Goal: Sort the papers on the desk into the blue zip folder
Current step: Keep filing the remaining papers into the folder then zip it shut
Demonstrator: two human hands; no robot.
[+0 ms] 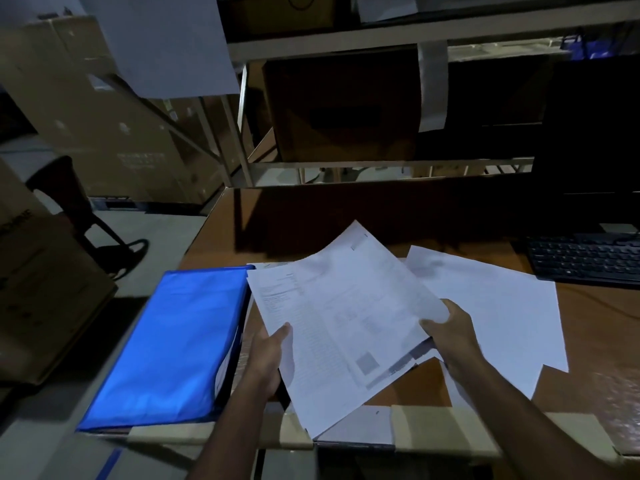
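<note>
A bundle of printed white papers point(343, 317) is lifted a little above the brown desk point(346, 216) at its middle. My left hand point(268, 355) grips the bundle's near left edge, thumb on top. My right hand point(450, 332) grips its right edge. The blue zip folder point(166, 344) lies flat at the desk's left end, just left of the bundle and my left hand. More blank white sheets point(502, 306) lie spread on the desk to the right, partly under the held bundle.
A black keyboard point(585, 259) and a dark monitor point(588, 140) stand at the desk's right. Metal shelves with cardboard boxes point(346, 105) rise behind. Large boxes point(86, 109) and a chair point(65, 192) fill the floor on the left. The desk's front edge carries tape patches point(446, 422).
</note>
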